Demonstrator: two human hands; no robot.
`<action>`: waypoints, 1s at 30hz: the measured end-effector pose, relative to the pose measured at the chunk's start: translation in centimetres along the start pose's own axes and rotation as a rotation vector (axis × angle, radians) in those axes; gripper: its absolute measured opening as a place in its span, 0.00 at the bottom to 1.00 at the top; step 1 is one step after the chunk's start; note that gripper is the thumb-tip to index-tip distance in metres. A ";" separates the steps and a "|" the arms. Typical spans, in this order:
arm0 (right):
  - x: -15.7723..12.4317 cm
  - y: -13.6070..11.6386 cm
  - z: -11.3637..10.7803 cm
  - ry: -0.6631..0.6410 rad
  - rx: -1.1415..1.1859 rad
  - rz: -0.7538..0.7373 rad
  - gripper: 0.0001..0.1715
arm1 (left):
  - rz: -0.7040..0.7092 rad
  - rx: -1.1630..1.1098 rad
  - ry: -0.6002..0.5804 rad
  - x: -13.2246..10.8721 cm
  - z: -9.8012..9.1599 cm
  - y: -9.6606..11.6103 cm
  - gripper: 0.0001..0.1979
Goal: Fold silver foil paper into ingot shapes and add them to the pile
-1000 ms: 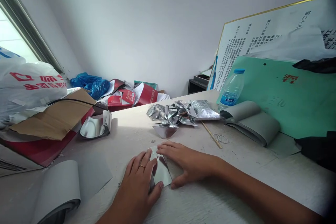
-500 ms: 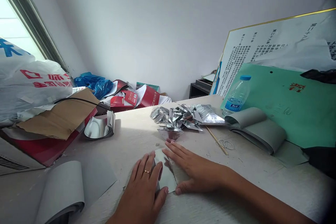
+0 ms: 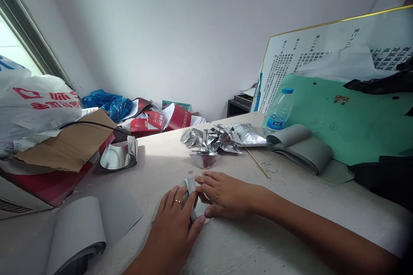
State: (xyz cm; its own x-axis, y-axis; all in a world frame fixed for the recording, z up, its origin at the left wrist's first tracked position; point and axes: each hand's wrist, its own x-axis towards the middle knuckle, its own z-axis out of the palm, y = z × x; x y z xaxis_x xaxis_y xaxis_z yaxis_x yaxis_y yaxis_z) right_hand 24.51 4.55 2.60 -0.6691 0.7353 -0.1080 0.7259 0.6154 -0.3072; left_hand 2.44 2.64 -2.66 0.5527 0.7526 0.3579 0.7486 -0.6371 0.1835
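A small sheet of silver foil paper lies on the table between my two hands, partly folded over. My left hand, with a ring on one finger, presses on its left edge, the thumb at the near corner. Across its right edge, my right hand has curled fingers and a thumb on the paper, covering part of the fold. Just beyond my fingers lies a folded foil piece, in front of a pile of folded foil pieces.
Stacks of grey-backed sheets lie left and right. A water bottle stands by a green board. A thin stick lies beside rubber bands. A cardboard box sits at the left on the table.
My right hand has moved in to the left with its fingers bending, and the foil paper's right side is now lifted and folded over. The camera view has turned slightly right.
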 end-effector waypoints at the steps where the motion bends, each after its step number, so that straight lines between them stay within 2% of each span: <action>1: 0.3 -0.4 -0.2 -0.017 -0.037 0.022 0.34 | -0.009 -0.025 -0.008 0.2 -0.3 0.1 0.18; 6: 1.7 -2.3 -1.2 -0.153 -0.139 0.116 0.34 | -0.121 -0.177 -0.064 1.0 -1.8 -0.6 0.15; 11: 2.0 -3.1 -1.5 -0.183 -0.130 0.171 0.34 | -0.125 -0.183 -0.127 0.2 -2.0 -1.7 0.19; 16: 1.0 -1.9 -0.5 -0.117 0.014 0.158 0.38 | -0.065 -0.147 -0.126 -0.7 -2.2 -1.4 0.20; 22: 0.5 -1.0 0.5 -0.115 0.074 0.159 0.40 | 0.054 -0.108 -0.014 -1.1 -2.3 -1.1 0.15; 26: 0.7 -1.2 0.3 -0.098 0.087 0.138 0.41 | 0.106 -0.102 0.020 -1.0 -2.2 -1.5 0.14; 30: 0.4 -1.0 -1.0 -0.088 -0.031 -0.004 0.33 | 0.166 -0.087 0.023 -0.8 -2.5 -1.5 0.13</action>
State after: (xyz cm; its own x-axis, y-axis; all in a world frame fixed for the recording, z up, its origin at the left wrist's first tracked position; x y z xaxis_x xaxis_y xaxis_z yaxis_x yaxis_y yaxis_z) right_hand 23.71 4.49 3.81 -0.6827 0.7056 -0.1901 0.7267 0.6281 -0.2783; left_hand 0.00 2.60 -0.97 0.6572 0.6322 0.4103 0.6126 -0.7652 0.1978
